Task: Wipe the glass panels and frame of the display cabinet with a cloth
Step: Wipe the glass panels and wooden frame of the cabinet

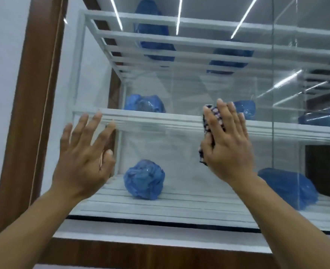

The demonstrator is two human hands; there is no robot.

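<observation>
The display cabinet fills the view, with a brown wooden frame [32,105] at its left and bottom and a large glass panel [171,148] in front of white slatted shelves. My right hand [230,144] lies flat with straight fingers and presses a dark checked cloth [208,121] against the glass at the height of the middle shelf. The cloth shows only at the hand's left edge. My left hand [84,154] is spread, fingers straight, against the glass near the panel's left edge.
Behind the glass, blue crumpled plastic-wrapped bundles sit on the shelves, one on the lower shelf [143,179], another at right [288,187], others above. A vertical glass seam [273,113] runs at right. Ceiling lights reflect in the glass.
</observation>
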